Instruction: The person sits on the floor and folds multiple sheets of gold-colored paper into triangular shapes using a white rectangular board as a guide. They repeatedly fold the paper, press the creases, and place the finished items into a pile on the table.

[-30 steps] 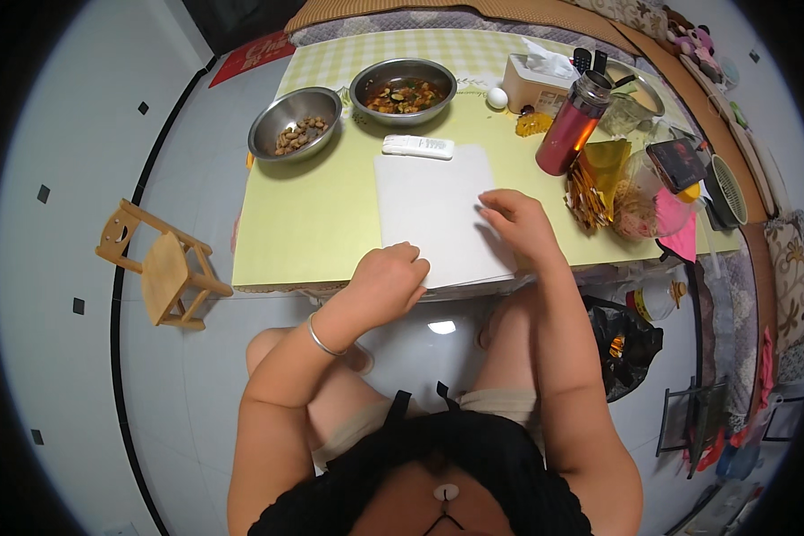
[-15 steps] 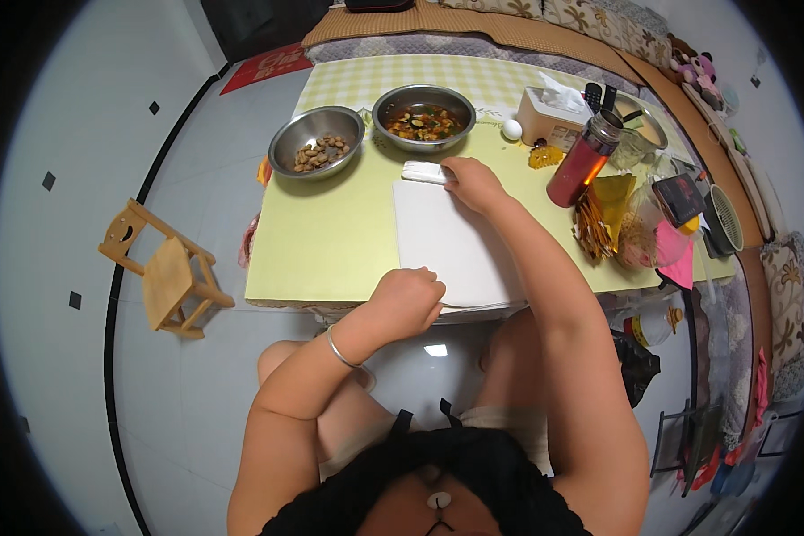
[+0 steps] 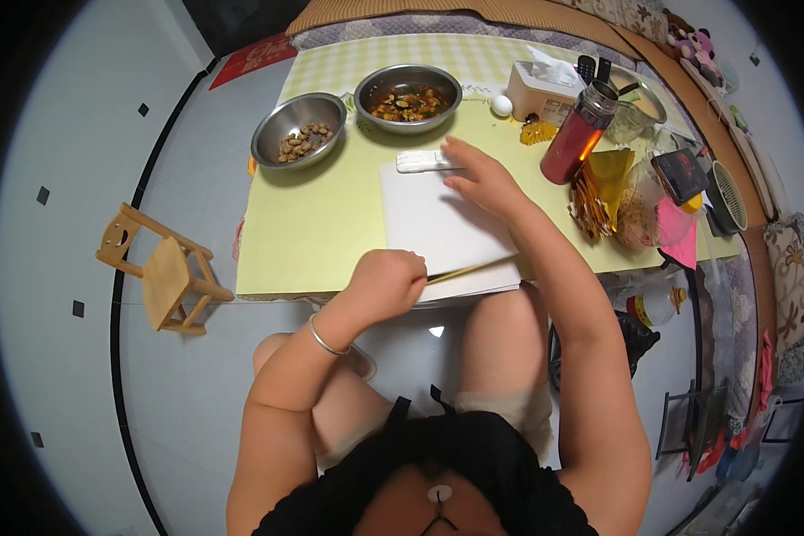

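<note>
In front of me lie white sheets (image 3: 438,219) at the table's near edge, with an oblong white piece (image 3: 420,162) at their far end. My left hand (image 3: 386,279) is closed over the near left corner. A thin gold-brown strip (image 3: 473,269) runs from its fingers to the right over the paper; whether it is a stick or a sheet seen edge-on I cannot tell. My right hand (image 3: 487,179) is open, thumb and fingers apart, just right of the white piece and over the paper's far right part. Nothing shows in it.
Beyond the sheets stand a steel bowl of brown nut-like pieces (image 3: 304,145) and a steel bowl of soupy food (image 3: 408,103). To the right are a tissue box (image 3: 540,94), an egg (image 3: 501,106), a red flask (image 3: 581,134), folded gold paper (image 3: 590,205) and a phone (image 3: 679,176). A small wooden chair (image 3: 165,268) stands left.
My right hand has let go of the white piece and spread its fingers. The gold-brown strip has come into sight at my left hand. The whole view has shifted slightly.
</note>
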A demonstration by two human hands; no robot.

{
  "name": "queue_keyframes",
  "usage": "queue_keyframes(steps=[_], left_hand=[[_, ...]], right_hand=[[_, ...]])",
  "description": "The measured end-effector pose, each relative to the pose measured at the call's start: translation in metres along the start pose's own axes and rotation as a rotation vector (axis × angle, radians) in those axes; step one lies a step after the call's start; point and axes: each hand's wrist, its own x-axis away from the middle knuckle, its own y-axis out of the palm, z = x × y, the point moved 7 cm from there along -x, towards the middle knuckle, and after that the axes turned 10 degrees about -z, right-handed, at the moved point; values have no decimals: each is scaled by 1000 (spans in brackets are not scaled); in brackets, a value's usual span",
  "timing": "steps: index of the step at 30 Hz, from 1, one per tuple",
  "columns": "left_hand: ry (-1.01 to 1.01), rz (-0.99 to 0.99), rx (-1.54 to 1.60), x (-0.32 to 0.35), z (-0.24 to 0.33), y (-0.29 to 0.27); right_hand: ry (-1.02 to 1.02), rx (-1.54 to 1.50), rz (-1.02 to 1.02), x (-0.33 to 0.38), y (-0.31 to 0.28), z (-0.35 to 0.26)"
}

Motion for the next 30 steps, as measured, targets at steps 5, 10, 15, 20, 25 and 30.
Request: queue_keyframes(steps=[5,10,15,20,25,30], left_hand=[[-139,52,184,3,-22,-2],[-269,32,288,-4,-28,-3],[-320,134,613,-10,-61,3],[-356,209,874,-13,-85,7],[-401,327,899,-13,-109,17],[-419,419,955,-11,-103,17]], right_hand=[[423,-798,-315,83,-2,-6],[138,-655,-244,118,-28,1],[302,-481,-147,123,-19,8],[485,-564,133,107,-10,7],[522,-345,332,102,-7,20],[470,-343,404,106,-2,17]])
